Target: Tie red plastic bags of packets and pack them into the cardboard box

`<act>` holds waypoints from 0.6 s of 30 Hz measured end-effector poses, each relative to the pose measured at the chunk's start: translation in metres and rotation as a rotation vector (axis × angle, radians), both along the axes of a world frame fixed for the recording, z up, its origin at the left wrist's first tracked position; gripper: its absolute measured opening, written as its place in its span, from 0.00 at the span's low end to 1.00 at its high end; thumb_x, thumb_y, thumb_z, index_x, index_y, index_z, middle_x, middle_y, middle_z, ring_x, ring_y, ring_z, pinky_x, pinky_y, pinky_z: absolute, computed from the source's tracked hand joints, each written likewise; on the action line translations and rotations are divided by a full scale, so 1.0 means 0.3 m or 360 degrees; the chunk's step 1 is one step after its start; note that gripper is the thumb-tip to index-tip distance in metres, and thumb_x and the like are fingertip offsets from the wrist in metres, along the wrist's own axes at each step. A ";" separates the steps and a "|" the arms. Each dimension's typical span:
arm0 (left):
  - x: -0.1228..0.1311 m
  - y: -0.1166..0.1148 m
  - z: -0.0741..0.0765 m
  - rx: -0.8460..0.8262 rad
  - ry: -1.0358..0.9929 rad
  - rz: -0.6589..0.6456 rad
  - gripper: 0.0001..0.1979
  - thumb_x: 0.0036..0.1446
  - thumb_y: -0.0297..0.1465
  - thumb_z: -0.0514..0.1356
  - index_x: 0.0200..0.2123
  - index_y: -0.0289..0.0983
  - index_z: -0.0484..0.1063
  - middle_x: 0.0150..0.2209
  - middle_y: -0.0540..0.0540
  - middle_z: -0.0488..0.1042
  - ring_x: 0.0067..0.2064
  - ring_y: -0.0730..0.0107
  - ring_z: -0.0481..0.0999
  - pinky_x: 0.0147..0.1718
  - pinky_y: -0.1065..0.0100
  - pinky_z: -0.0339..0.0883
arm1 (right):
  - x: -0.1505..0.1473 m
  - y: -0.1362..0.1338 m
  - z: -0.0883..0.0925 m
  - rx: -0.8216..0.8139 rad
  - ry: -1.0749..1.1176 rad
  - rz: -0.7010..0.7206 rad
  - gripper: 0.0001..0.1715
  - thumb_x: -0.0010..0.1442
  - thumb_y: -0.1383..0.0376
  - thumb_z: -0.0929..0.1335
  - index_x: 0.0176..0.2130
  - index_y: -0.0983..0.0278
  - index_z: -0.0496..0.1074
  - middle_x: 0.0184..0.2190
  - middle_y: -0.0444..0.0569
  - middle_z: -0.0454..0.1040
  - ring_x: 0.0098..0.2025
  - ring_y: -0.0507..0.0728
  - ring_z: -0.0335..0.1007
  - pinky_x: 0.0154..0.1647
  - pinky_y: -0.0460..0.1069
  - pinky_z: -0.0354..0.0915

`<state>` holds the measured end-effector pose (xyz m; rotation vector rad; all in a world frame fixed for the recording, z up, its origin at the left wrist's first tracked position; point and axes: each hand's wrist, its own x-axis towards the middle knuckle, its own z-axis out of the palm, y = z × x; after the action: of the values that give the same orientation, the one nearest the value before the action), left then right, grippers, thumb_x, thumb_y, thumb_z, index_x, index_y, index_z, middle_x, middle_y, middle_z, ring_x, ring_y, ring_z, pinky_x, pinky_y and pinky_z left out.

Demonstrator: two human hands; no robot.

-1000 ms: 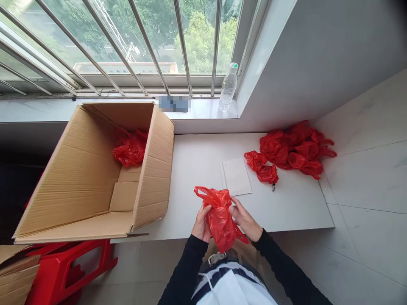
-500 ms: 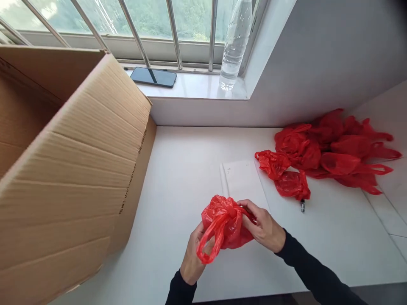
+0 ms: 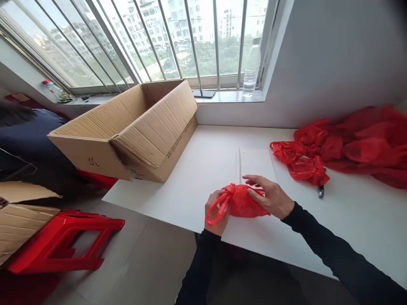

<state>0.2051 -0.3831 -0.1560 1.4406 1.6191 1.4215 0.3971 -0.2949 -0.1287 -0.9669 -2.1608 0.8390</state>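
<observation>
A knotted red plastic bag [image 3: 243, 202] with a looped handle is held over the front edge of the white table. My left hand [image 3: 218, 214] grips its left side, with the handle loop hanging across the fingers. On the bag's right side lies my right hand [image 3: 270, 195], its thumb against the plastic and its fingers partly spread above it. What fills the bag is hidden. Behind the hands, a clear flat plastic sheet or sleeve [image 3: 256, 163] rests on the table.
An open cardboard box [image 3: 159, 135] stands on the table's left. At right lie crumpled red bags [image 3: 356, 144] and a small metallic item [image 3: 321, 192]. The windowsill holds a phone [image 3: 204, 94] and a water bottle [image 3: 252, 70]. A red stool [image 3: 73, 241] and a person [image 3: 28, 140] are at left.
My view has swung up and left, bringing the whole box, stool and person into sight. The red bag stays in my hands; my right fingers have loosened and spread.
</observation>
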 end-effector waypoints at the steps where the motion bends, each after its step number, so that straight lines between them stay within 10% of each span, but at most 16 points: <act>1: 0.015 -0.003 -0.002 0.0008 -0.0024 0.0016 0.08 0.59 0.32 0.62 0.42 0.40 0.76 0.42 0.42 0.78 0.45 0.56 0.77 0.45 0.57 0.72 | 0.018 -0.021 -0.013 0.0082 0.0047 -0.0094 0.17 0.65 0.59 0.65 0.52 0.59 0.68 0.46 0.51 0.75 0.47 0.60 0.71 0.51 0.58 0.67; 11: 0.093 0.021 -0.007 -0.0035 -0.0087 0.0047 0.22 0.55 0.33 0.64 0.54 0.44 0.71 0.33 0.48 0.76 0.31 0.63 0.74 0.32 0.66 0.67 | 0.028 -0.052 -0.110 0.0240 0.0178 -0.0249 0.12 0.59 0.68 0.65 0.44 0.61 0.71 0.39 0.51 0.75 0.42 0.63 0.68 0.48 0.61 0.62; 18: 0.066 0.110 -0.006 -0.0123 0.0023 -0.0079 0.12 0.50 0.32 0.66 0.40 0.42 0.73 0.27 0.51 0.73 0.30 0.65 0.70 0.34 0.65 0.66 | 0.113 0.057 -0.096 0.0070 0.0359 -0.0547 0.04 0.59 0.68 0.63 0.37 0.60 0.66 0.35 0.48 0.71 0.40 0.58 0.67 0.44 0.55 0.65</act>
<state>0.2248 -0.3500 -0.1577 1.4401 1.6182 1.3091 0.4311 -0.2778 -0.1576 -1.1225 -1.7513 0.6929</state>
